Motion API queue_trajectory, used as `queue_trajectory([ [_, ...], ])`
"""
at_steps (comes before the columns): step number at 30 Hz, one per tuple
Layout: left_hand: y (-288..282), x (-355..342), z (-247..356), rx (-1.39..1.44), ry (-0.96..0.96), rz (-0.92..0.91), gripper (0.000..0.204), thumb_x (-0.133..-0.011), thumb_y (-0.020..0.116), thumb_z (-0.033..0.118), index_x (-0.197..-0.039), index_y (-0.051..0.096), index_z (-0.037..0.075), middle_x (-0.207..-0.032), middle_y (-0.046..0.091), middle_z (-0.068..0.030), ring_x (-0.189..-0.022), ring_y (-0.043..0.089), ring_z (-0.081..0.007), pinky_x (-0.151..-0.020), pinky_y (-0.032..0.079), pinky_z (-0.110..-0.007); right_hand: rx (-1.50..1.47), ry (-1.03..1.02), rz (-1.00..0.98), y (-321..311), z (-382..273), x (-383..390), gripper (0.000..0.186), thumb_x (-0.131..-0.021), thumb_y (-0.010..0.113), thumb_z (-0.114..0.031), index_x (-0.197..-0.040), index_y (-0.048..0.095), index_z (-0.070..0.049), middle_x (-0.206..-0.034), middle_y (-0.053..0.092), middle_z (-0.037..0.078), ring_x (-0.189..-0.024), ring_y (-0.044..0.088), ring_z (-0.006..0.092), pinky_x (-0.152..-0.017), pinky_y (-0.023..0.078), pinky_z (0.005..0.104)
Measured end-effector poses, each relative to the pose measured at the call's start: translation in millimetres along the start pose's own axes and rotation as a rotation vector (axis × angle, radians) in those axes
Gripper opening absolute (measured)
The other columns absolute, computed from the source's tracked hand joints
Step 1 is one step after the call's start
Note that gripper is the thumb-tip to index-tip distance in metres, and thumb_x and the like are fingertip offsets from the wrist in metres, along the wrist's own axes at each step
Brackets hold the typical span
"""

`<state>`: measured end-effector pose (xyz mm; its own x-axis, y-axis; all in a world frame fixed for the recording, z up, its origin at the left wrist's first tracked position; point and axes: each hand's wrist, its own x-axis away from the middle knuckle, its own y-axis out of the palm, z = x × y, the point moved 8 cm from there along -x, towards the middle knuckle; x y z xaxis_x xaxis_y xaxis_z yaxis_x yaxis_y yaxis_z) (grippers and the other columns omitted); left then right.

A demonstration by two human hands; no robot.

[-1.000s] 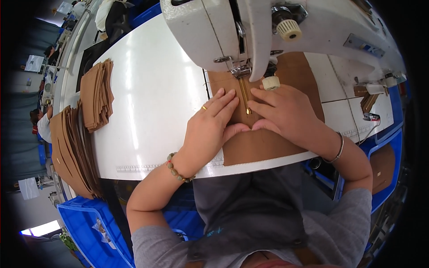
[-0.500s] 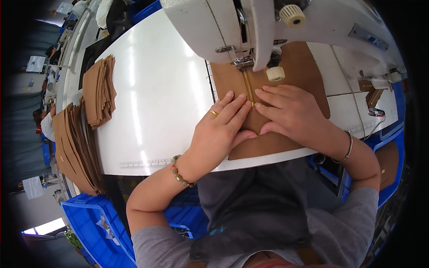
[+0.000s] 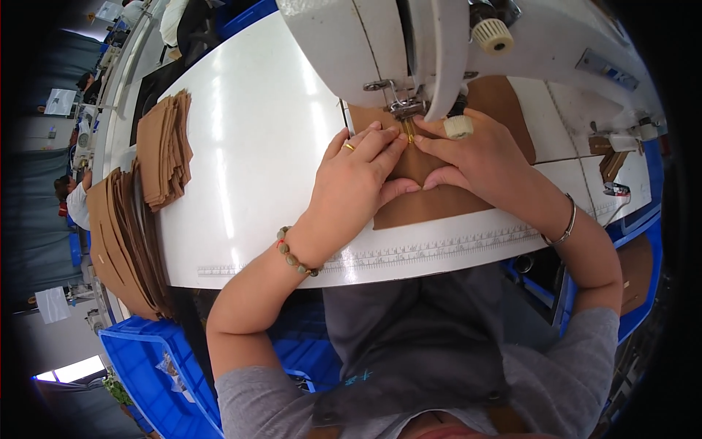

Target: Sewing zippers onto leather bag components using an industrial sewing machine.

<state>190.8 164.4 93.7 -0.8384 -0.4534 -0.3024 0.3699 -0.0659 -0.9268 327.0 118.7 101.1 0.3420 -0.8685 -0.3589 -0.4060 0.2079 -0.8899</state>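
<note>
A brown panel [image 3: 431,208] of leather-like material lies under the head of a white sewing machine [image 3: 439,55]. A gold-coloured zipper [image 3: 409,130] runs down it from the presser foot [image 3: 406,110]. My left hand [image 3: 358,168] rests on the panel left of the zipper, fingers bent and thumb stretched toward the middle. On the other side lies my right hand [image 3: 479,157], its fingertips close to the foot and partly hidden behind a cream knob [image 3: 458,127]. Both hands press from above with thumbs apart from the fingers. The needle tip cannot be made out.
Stacks of brown pieces [image 3: 162,150] lie at the left of the white table [image 3: 248,168], with longer ones [image 3: 121,241] over its edge. A printed ruler [image 3: 439,252] follows the front edge. Blue bins [image 3: 153,358] stand below. A co-worker [image 3: 77,197] sits far left.
Both hands and the panel have moved away from me, further under the machine head. The panel's near edge has drawn back and uncovered the ruler. My fingers are closer to the presser foot.
</note>
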Motion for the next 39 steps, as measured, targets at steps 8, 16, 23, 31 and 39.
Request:
queue_trajectory([
  [8,-0.6,-8.3,-11.9,0.026,-0.033,0.056,0.053,-0.089,0.075,0.039,-0.128,0.072,0.004,-0.131,0.068,-0.0094,-0.132,0.061,-0.0285,-0.111,0.046,-0.05,0.041,0.005,0.077,3.6,11.3,-2.2,0.055,-0.078,0.081,-0.044,-0.118,0.07,-0.007,-0.112,0.071,0.008,-0.113,0.066,0.0285,-0.108,0.049,0.0461],
  [16,-7.7,-0.9,-2.6,-0.039,-0.006,0.114,0.053,-0.083,0.079,0.042,-0.123,0.075,0.008,-0.126,0.072,-0.0045,-0.111,0.07,-0.0242,-0.106,0.052,-0.045,-0.943,0.387,0.027,11.8,49.1,4.9,0.041,-0.087,0.082,-0.035,-0.113,0.077,-0.005,-0.1,0.073,0.01,-0.097,0.069,0.0312,-0.102,0.053,0.0383],
  [23,-7.1,5.0,3.5,-0.085,0.013,0.061,0.058,-0.082,0.079,0.047,-0.126,0.074,0.01,-0.129,0.071,-0.0047,-0.127,0.066,-0.025,-0.107,0.051,-0.046,-0.27,0.212,0.041,-7.4,17.5,1.2,0.043,-0.085,0.083,-0.035,-0.114,0.078,-0.005,-0.112,0.075,0.011,-0.094,0.068,0.0313,-0.1,0.054,0.0395],
  [31,-8.6,1.5,0.8,-0.092,0.005,0.068,0.058,-0.081,0.079,0.048,-0.126,0.074,0.011,-0.128,0.071,-0.0039,-0.129,0.065,-0.0247,-0.108,0.051,-0.047,0.054,0.007,0.043,-0.4,-2.2,5.2,0.064,-0.078,0.08,-0.045,-0.128,0.071,-0.005,-0.128,0.072,0.009,-0.108,0.065,0.0304,-0.111,0.047,0.0482],
  [39,-5.1,-2.7,-7.2,-0.09,0.001,0.085,0.057,-0.082,0.078,0.048,-0.125,0.075,0.011,-0.125,0.072,-0.0042,-0.129,0.065,-0.0245,-0.108,0.051,-0.047,0.067,0.015,0.047,0.4,2.7,0.4,0.063,-0.081,0.078,-0.044,-0.13,0.071,-0.005,-0.124,0.073,0.008,-0.104,0.066,0.0298,-0.11,0.047,0.0488],
])
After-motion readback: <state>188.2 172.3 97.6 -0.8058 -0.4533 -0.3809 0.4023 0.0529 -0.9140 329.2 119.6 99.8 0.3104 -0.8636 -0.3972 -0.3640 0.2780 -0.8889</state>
